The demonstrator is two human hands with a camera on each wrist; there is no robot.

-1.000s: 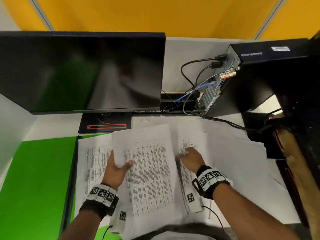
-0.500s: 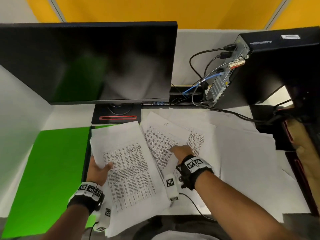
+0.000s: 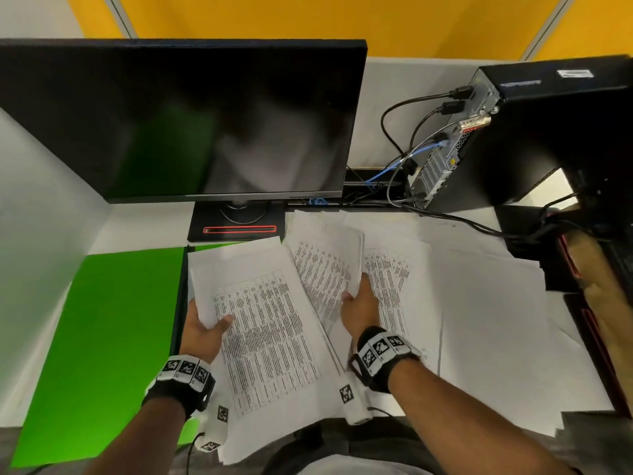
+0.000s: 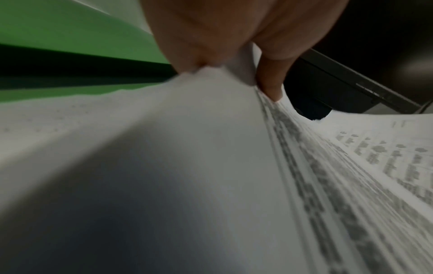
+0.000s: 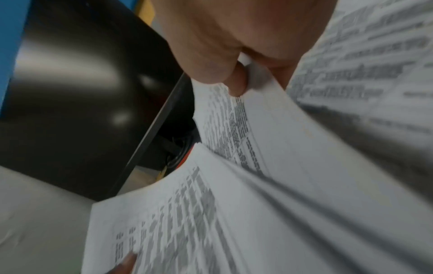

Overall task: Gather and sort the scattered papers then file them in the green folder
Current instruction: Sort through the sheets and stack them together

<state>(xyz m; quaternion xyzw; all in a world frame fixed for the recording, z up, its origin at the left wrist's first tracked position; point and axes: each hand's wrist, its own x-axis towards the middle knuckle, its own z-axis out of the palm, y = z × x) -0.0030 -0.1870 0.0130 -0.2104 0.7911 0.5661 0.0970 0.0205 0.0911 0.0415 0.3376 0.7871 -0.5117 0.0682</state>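
Where yellow partitions (image 3: 376, 22) back the white table (image 3: 137, 231), each hand, left (image 3: 202, 329) and right (image 3: 359, 308), pinches printed papers (image 3: 263, 323); print unreadable.

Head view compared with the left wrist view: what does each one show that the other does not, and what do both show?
Only the head view shows the right hand gripping a second bundle of papers, the computer tower with its cables, and loose sheets across the desk. Only the left wrist view shows the fanned sheet edges under the thumb. Both show the left hand gripping its stack of papers, the green folder and the monitor.
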